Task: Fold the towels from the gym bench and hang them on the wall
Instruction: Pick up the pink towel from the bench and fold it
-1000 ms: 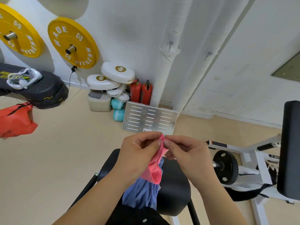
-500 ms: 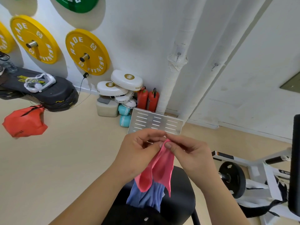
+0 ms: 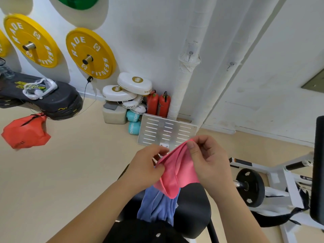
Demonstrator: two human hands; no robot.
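Head-worn wide view looks forward and down, near the bench (image 3: pixel 194 207)

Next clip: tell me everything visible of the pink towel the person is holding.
The pink towel is a thin, smooth-looking cloth, plain coral pink. It is held in the air, its top edge spread between the left hand, pinching the lower end, and the right hand, pinching the higher end. Below them it hangs in loose folds to a rounded tip, in front of a crumpled blue towel lying on the black padded bench seat.
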